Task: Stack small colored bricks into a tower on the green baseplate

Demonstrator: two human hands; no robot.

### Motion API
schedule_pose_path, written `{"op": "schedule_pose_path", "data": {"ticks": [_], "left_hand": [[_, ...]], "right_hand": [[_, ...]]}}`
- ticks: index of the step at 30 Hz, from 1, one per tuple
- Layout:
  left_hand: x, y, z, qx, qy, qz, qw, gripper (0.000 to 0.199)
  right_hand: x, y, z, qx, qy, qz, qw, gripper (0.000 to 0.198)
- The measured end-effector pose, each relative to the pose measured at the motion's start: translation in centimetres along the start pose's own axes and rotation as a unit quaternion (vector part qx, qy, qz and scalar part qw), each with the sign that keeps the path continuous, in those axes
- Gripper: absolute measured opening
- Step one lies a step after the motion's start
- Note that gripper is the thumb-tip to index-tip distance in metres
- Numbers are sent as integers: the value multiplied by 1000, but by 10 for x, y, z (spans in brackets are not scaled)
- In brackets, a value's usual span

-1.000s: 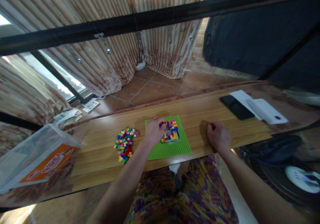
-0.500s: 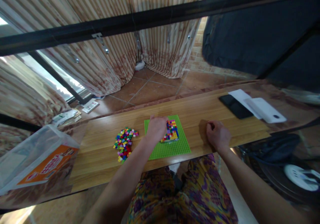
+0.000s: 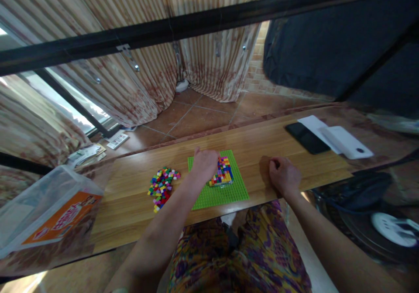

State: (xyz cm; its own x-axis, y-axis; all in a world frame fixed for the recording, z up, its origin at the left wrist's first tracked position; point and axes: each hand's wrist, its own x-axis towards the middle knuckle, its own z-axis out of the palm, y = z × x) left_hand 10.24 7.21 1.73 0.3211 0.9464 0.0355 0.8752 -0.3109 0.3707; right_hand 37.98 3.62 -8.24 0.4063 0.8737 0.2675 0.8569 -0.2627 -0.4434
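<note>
My left hand (image 3: 205, 164) is over the upper left of a green studded baseplate (image 3: 240, 190), its fingers bent down against a patch of small coloured bricks (image 3: 225, 170). The fingertips are hidden, so what they pinch does not show. The patch is made of many tiny bricks in yellow, orange, blue, red, purple and pink, with a clear edge along its near side. To the left of the plate lies a loose pile of small bricks (image 3: 161, 186). Curled into a loose fist, my right hand (image 3: 284, 175) rests on the wooden board, apart from the baseplate.
A black phone (image 3: 307, 138) and a white box (image 3: 348, 142) lie at the board's right end. A clear plastic bin (image 3: 49, 214) with an orange label stands left of the wooden board (image 3: 127, 197). A dark rail (image 3: 203, 24) runs across beyond the table.
My left hand stays at the brick patch, with one digit lifted slightly more at its far side. My right hand keeps its place. The view has shifted a little.
</note>
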Motion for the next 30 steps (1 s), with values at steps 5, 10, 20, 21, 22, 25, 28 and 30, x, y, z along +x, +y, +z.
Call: {"op": "schedule_pose_path", "data": {"ticks": [5,10,20,21,22,25,28,30], "left_hand": [[-2,-4,-1,-16,11,-2,1000,16],[-5,-7,-3,-17,9,0,1000,25],[-4,-6,-1,-60,0,-40,997,31],[-5,-7,0,-64,3,-41,997,31],[-5,-7,0,-67,3,-41,997,31],[-6,-9,1,-82,-3,-42,996,31],[-5,-12,3,-98,-18,-48,994,32],[-4,-13,4,-111,-25,-52,992,33]], "right_hand": [[-1,0,0,1,7,-5,1000,36],[-1,1,1,-1,11,-10,1000,36],[0,-1,-1,-5,1,0,1000,35],[0,-1,-1,-5,1,0,1000,35],[0,-1,-1,-5,1,-1,1000,35],[-1,0,-1,-6,4,-7,1000,35],[-1,1,0,-11,5,-5,1000,36],[-1,1,1,-14,6,-2,1000,36]]}}
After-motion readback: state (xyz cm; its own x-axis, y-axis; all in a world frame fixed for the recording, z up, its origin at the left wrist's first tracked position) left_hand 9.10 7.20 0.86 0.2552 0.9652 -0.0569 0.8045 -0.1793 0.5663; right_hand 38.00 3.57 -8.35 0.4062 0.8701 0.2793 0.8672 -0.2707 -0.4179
